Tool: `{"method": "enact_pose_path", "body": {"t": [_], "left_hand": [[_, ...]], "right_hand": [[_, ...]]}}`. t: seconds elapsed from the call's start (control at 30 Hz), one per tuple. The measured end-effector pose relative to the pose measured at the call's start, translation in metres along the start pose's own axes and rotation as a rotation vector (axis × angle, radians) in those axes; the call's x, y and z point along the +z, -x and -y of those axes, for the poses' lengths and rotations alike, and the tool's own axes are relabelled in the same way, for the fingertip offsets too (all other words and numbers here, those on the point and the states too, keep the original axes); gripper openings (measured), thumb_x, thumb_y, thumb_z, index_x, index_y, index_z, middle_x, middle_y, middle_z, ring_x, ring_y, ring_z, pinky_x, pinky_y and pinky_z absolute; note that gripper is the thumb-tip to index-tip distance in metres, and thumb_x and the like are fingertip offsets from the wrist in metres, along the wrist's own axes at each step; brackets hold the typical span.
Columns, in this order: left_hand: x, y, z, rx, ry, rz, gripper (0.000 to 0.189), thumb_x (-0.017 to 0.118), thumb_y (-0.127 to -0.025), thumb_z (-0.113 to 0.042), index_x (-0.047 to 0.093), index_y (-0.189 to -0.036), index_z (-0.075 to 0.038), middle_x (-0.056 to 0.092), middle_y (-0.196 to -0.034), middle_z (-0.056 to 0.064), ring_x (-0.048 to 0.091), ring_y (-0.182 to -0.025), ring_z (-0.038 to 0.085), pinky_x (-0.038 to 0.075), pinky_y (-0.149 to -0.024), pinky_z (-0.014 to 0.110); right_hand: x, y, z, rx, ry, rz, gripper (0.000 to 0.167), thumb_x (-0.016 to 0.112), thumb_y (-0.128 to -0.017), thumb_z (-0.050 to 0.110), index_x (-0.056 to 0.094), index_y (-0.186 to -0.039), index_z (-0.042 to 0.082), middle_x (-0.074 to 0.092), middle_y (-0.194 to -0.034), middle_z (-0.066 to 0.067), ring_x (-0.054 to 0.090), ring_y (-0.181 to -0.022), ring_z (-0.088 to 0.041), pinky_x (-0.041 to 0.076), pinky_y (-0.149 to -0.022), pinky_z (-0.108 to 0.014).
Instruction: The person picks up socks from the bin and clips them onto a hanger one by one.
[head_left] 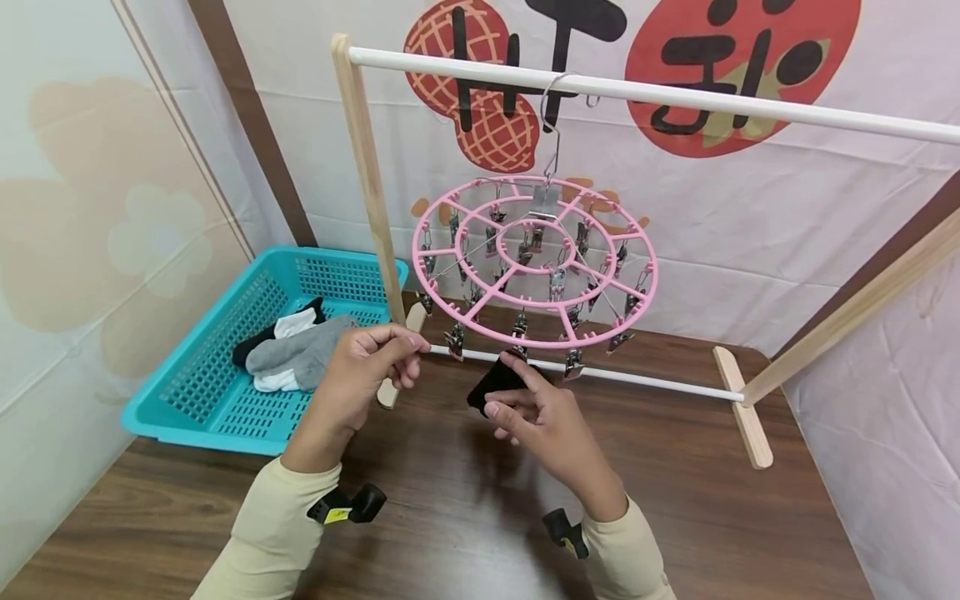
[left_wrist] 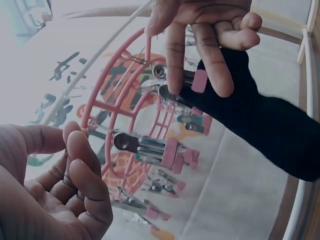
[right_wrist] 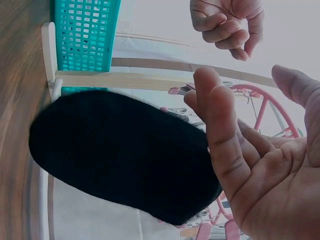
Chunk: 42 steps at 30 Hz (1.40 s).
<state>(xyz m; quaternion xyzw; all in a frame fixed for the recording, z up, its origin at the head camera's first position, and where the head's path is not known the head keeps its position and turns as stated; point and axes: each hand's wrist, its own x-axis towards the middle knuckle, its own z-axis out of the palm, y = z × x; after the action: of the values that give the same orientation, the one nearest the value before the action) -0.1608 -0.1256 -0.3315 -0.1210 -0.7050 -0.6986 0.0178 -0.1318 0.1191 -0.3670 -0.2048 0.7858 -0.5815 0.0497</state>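
Observation:
A black sock (head_left: 497, 385) hangs from a metal clip with pink tips (left_wrist: 200, 81) at the near side of a round pink hanger (head_left: 480, 310). My right hand (head_left: 551, 421) is beside the sock, its index and middle fingers stretched out at the clip and the sock's upper end; the thumb stands apart. Seen from the right wrist, the sock (right_wrist: 125, 155) spreads wide behind the fingertips. To the left, my left hand (head_left: 367, 367) is raised near the hanger's lower left rim. Its thumb and index tips come close together, the other fingers curl loosely, and nothing shows between them.
A teal basket (head_left: 172, 433) at the left holds grey, white and black socks (head_left: 300, 346). The hanger's hook (head_left: 551, 125) sits over the white top bar (head_left: 675, 96) of a wooden stand (head_left: 367, 167). Several other metal clips dangle under the rings. A patterned cloth stands behind.

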Motion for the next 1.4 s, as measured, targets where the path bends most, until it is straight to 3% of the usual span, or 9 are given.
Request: {"method": "enact_pose_path", "body": {"t": [0.13, 0.27, 0.5, 0.57, 0.77, 1.07, 1.2, 1.4], "left_hand": [[-0.004, 0.0, 0.0, -0.008, 0.022, -0.001, 0.024, 0.051, -0.097, -0.005, 0.063, -0.092, 0.016, 0.06, -0.062, 0.002, 0.056, -0.053, 0.01, 0.048, -0.051, 0.023], [-0.012, -0.001, -0.002, -0.017, 0.032, 0.004, 0.021, 0.051, -0.098, -0.006, 0.068, -0.088, 0.002, 0.061, -0.064, 0.002, 0.056, -0.055, 0.01, 0.048, -0.052, 0.023], [-0.028, -0.004, -0.01, 0.004, 0.02, -0.011, 0.022, 0.054, -0.099, -0.011, 0.069, -0.088, 0.002, 0.062, -0.066, 0.003, 0.058, -0.057, 0.012, 0.05, -0.053, 0.023], [-0.033, -0.006, -0.012, -0.002, 0.02, -0.013, 0.022, 0.055, -0.099, -0.011, 0.071, -0.087, -0.002, 0.063, -0.067, 0.003, 0.058, -0.057, 0.011, 0.049, -0.054, 0.022], [-0.05, -0.014, -0.019, -0.055, 0.023, -0.036, 0.019, 0.057, -0.097, -0.011, 0.072, -0.086, -0.011, 0.064, -0.068, 0.003, 0.06, -0.056, 0.012, 0.051, -0.053, 0.022], [-0.07, -0.024, -0.021, -0.176, -0.026, -0.097, 0.016, 0.058, -0.096, -0.016, 0.072, -0.089, -0.017, 0.069, -0.075, -0.002, 0.063, -0.068, 0.011, 0.05, -0.057, 0.022], [-0.08, -0.03, -0.021, -0.188, -0.057, -0.11, 0.018, 0.057, -0.097, -0.017, 0.072, -0.088, -0.02, 0.07, -0.076, -0.004, 0.064, -0.07, 0.011, 0.049, -0.058, 0.023], [-0.094, -0.04, -0.018, -0.208, -0.144, -0.127, 0.02, 0.055, -0.098, -0.022, 0.072, -0.086, -0.025, 0.07, -0.077, -0.008, 0.063, -0.071, 0.009, 0.049, -0.06, 0.024]], "right_hand": [[0.001, 0.0, -0.003, -0.011, 0.003, 0.011, 0.072, 0.064, -0.094, 0.03, 0.023, -0.153, 0.025, 0.069, -0.112, -0.01, 0.07, -0.069, -0.017, 0.056, -0.063, -0.035], [0.001, 0.001, -0.002, 0.003, -0.022, 0.014, 0.078, 0.065, -0.093, 0.034, 0.016, -0.154, 0.028, 0.069, -0.112, -0.007, 0.07, -0.07, -0.017, 0.056, -0.064, -0.036], [0.003, 0.0, -0.002, 0.0, -0.01, 0.009, 0.079, 0.066, -0.092, 0.033, 0.016, -0.153, 0.031, 0.066, -0.12, -0.003, 0.07, -0.078, -0.017, 0.056, -0.064, -0.036], [0.003, -0.001, -0.003, -0.017, 0.013, 0.005, 0.079, 0.067, -0.092, 0.032, 0.018, -0.154, 0.029, 0.062, -0.126, -0.005, 0.069, -0.082, -0.016, 0.056, -0.068, -0.035], [0.004, -0.003, -0.005, -0.004, 0.091, -0.017, 0.082, 0.069, -0.089, 0.035, 0.017, -0.153, 0.033, 0.048, -0.142, -0.001, 0.064, -0.102, -0.012, 0.052, -0.082, -0.03], [0.005, -0.005, -0.008, -0.019, 0.076, -0.015, 0.08, 0.069, -0.09, 0.035, 0.018, -0.152, 0.034, 0.031, -0.151, 0.012, 0.052, -0.121, -0.011, 0.051, -0.085, -0.03], [0.005, -0.004, -0.008, -0.033, 0.087, -0.02, 0.082, 0.068, -0.091, 0.033, 0.016, -0.154, 0.025, 0.032, -0.153, 0.004, 0.053, -0.122, -0.014, 0.051, -0.086, -0.031], [0.003, -0.003, -0.009, -0.031, 0.099, -0.038, 0.086, 0.068, -0.091, 0.032, 0.011, -0.155, 0.022, 0.042, -0.147, -0.002, 0.063, -0.105, -0.014, 0.052, -0.082, -0.032]]}}
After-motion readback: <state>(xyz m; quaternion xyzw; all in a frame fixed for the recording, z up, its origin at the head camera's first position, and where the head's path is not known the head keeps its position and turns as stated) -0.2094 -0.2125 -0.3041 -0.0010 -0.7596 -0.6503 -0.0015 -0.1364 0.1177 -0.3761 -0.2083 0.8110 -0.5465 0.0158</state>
